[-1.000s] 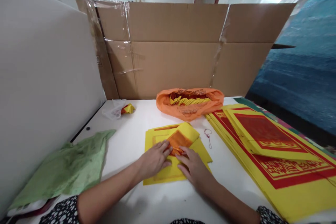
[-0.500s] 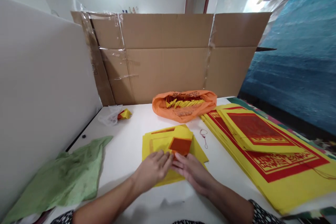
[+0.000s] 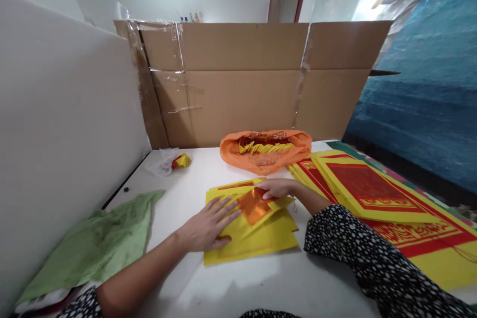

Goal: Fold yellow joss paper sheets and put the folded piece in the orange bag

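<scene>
On the white table in front of me lies a stack of yellow joss paper (image 3: 257, 248). Its top sheet carries a shiny orange-copper foil square (image 3: 255, 207) and sits at a slant. My left hand (image 3: 208, 223) rests flat on the left part of the stack, fingers spread, their tips at the foil. At the far right corner of the foil, my right hand (image 3: 275, 188) pinches the top sheet between thumb and fingers, with a red patch beside the thumb. Part of that corner is hidden under the hand.
An orange plastic bag (image 3: 263, 163) of folded yellow papers stands behind the stack. Large red-and-yellow paper sheets (image 3: 395, 198) are piled at right. A green cloth (image 3: 100, 243) and a clear bag (image 3: 163, 161) with a folded yellow-red piece (image 3: 182, 161) lie left. Cardboard (image 3: 242, 89) walls the back.
My right hand has moved away from my left, up to the sheet's far corner. My left hand has spread flat. The curled sheet now lies flatter, its foil more exposed.
</scene>
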